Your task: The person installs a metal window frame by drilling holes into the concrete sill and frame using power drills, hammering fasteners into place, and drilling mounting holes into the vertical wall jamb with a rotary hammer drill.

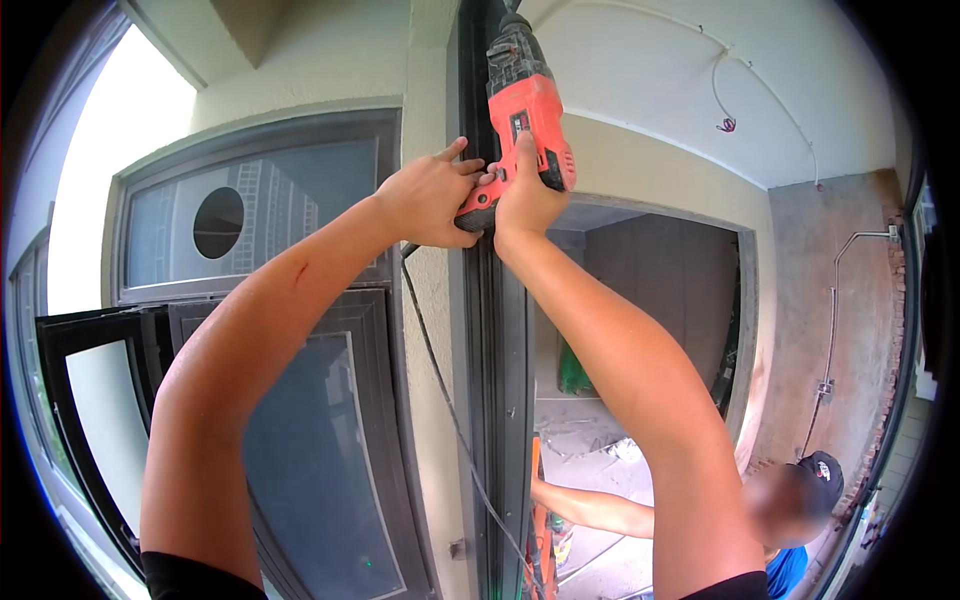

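Observation:
A red and black power drill (535, 105) points upward along a dark metal frame post (492, 330), both raised high in front of me. My right hand (530, 205) is closed round its handle, the thumb lying up along the red body. From the other side, my left hand (428, 200) grips the black lower end of the handle, some fingers reaching over toward my right hand. The drill's chuck end meets the top of the view, so its tip is hard to make out. A black power cable (440, 375) hangs from the drill down beside the post.
At the lower right a person in a dark cap (822, 480) reaches an arm (600, 510) toward an orange ladder (540, 540) behind the post. To the left are a grey-framed window (390, 190) with a round hole and an open casement (60, 400).

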`<state>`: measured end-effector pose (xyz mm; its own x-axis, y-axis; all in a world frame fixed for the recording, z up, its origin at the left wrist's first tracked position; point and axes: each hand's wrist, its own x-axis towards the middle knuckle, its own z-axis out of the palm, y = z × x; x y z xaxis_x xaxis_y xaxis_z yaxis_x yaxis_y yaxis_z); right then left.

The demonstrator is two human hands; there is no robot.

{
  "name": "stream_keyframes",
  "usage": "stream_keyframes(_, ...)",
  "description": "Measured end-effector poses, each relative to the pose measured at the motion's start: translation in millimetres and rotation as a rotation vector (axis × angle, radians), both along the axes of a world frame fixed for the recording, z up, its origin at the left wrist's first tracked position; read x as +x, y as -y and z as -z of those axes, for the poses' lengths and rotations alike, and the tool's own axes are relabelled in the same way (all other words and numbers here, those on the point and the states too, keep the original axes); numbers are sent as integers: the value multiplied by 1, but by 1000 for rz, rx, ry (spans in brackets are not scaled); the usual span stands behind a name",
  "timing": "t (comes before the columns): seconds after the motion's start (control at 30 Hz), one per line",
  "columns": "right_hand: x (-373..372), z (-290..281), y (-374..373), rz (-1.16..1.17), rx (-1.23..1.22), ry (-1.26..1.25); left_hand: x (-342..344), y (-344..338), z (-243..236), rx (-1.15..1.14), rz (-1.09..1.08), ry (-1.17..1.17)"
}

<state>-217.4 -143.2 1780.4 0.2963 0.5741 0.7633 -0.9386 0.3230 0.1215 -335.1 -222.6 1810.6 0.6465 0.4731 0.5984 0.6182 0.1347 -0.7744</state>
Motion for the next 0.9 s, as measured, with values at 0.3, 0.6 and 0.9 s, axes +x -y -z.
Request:
stream_keyframes(0.3, -5, -1, -9, -12, 23, 27, -2, 0, 2, -8, 12, 11)
stream_keyframes(0.6, -5, 1, -4, -4, -2, 23, -1, 3, 2, -19, 8, -9)
stream_keyframes(0.9, -5, 1, -8, -15, 34, 46, -5, 0, 3, 27, 14, -15)
